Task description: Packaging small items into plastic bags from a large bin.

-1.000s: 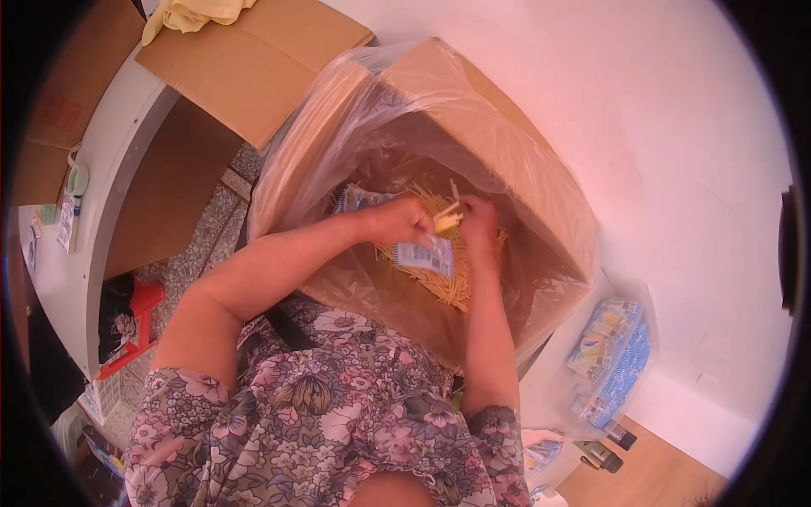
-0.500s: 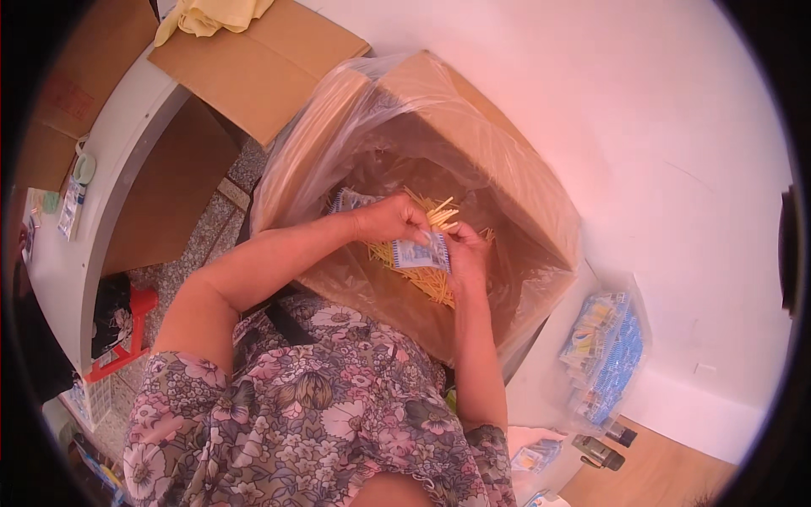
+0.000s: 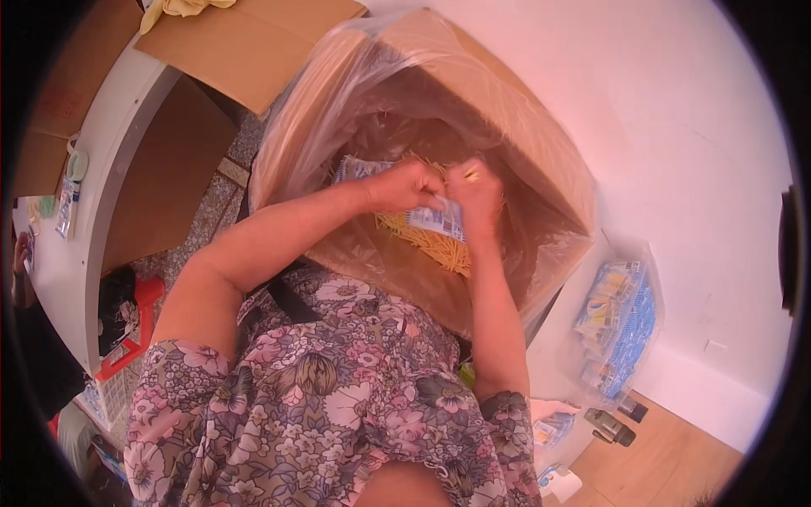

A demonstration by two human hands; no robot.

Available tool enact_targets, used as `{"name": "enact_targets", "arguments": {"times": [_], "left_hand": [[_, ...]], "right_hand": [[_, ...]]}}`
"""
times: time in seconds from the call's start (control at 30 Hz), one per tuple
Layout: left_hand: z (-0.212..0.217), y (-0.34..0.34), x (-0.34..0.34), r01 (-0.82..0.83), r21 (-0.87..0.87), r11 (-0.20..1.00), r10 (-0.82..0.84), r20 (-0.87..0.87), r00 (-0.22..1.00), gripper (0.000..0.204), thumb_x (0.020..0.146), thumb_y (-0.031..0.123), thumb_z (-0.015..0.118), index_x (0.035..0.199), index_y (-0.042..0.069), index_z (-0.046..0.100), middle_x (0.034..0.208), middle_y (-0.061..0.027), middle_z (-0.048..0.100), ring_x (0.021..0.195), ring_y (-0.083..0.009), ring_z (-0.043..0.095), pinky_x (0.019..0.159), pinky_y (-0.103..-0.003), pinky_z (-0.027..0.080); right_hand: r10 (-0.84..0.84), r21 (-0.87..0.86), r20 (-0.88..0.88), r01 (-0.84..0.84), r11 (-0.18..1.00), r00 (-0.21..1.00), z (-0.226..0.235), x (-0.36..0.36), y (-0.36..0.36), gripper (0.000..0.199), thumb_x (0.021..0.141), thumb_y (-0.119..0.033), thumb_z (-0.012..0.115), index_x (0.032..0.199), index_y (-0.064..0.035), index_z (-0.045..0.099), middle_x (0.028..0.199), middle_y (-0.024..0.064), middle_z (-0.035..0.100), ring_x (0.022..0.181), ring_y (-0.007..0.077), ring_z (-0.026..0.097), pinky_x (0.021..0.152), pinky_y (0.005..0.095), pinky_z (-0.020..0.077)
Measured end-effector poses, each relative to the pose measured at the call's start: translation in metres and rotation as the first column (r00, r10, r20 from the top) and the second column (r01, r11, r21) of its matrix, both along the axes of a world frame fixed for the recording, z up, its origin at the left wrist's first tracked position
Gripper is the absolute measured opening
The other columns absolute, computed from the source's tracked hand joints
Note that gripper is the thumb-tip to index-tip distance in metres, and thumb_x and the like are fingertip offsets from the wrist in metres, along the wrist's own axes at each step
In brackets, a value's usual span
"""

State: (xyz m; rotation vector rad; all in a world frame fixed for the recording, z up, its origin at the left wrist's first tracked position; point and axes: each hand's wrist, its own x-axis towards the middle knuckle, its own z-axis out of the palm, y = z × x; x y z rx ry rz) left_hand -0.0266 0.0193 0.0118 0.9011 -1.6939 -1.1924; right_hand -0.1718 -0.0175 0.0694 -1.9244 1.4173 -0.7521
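Note:
A large cardboard box [image 3: 541, 144] lined with a clear plastic bag holds a heap of thin yellow sticks [image 3: 431, 245]. My left hand [image 3: 410, 186] and my right hand [image 3: 473, 190] are side by side inside the box, both pinching a small blue and white packet [image 3: 435, 220] just above the sticks. Another blue and white packet [image 3: 355, 169] shows behind my left wrist. My forearms cover much of the box's contents.
A white table [image 3: 110, 169] curves along the left with small items near its edge. Flat cardboard pieces [image 3: 245, 42] lie at the top left. A clear bag of blue packets [image 3: 621, 325] leans against the white wall at the right. A red stool [image 3: 135, 338] stands low left.
Both hands have come closer together on the packet, and the view has shifted slightly. The loose sticks that stuck up between the fingers are no longer seen.

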Motion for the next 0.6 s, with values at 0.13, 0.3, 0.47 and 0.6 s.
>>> {"name": "enact_targets", "arguments": {"times": [0.13,0.3,0.47,0.6], "left_hand": [[0.003,-0.011,0.02,-0.003,0.248,0.969,0.044,-0.161,0.986,0.012,0.078,0.008,0.063,0.085,-0.002,0.062,0.079,-0.0023,0.063,0.074,-0.0074,0.056,0.066,-0.025,0.046],[0.009,-0.015,0.025,0.006,0.356,0.935,0.133,-0.364,0.922,0.015,0.087,0.015,0.059,0.093,0.001,0.061,0.082,0.0028,0.061,0.075,-0.002,0.051,0.068,-0.021,0.044],[0.013,-0.01,0.024,-0.003,0.396,0.918,0.166,-0.379,0.91,0.015,0.086,0.016,0.06,0.087,0.001,0.063,0.077,0.002,0.061,0.071,-0.0036,0.052,0.066,-0.022,0.045],[0.016,-0.006,0.025,-0.054,0.347,0.936,0.135,-0.213,0.968,0.015,0.084,0.015,0.063,0.083,0.0,0.066,0.077,-0.0003,0.063,0.073,-0.0049,0.055,0.067,-0.023,0.047]], "right_hand": [[0.009,0.184,-0.208,0.03,0.982,0.978,-0.004,-0.038,-0.011,0.02,0.075,-0.018,0.061,0.068,0.0003,0.058,0.06,0.0159,0.057,0.055,0.0149,0.055,0.055,0.0337,0.0439],[0.318,0.342,-0.335,-0.2,0.918,0.887,-0.04,-0.05,0.056,0.022,0.074,-0.02,0.061,0.075,0.0011,0.058,0.068,0.0227,0.059,0.063,0.0357,0.058,0.06,0.0423,0.0447],[0.389,0.289,-0.472,-0.278,0.916,0.791,-0.039,-0.051,0.081,0.022,0.077,-0.02,0.059,0.075,0.0009,0.056,0.068,0.0215,0.059,0.064,0.0383,0.057,0.061,0.043,0.0447],[0.095,0.443,-0.023,-0.075,0.893,0.995,-0.001,-0.053,0.066,0.023,0.082,-0.021,0.06,0.07,-0.0019,0.053,0.059,0.0057,0.056,0.056,0.019,0.056,0.055,0.0334,0.0454]]}}
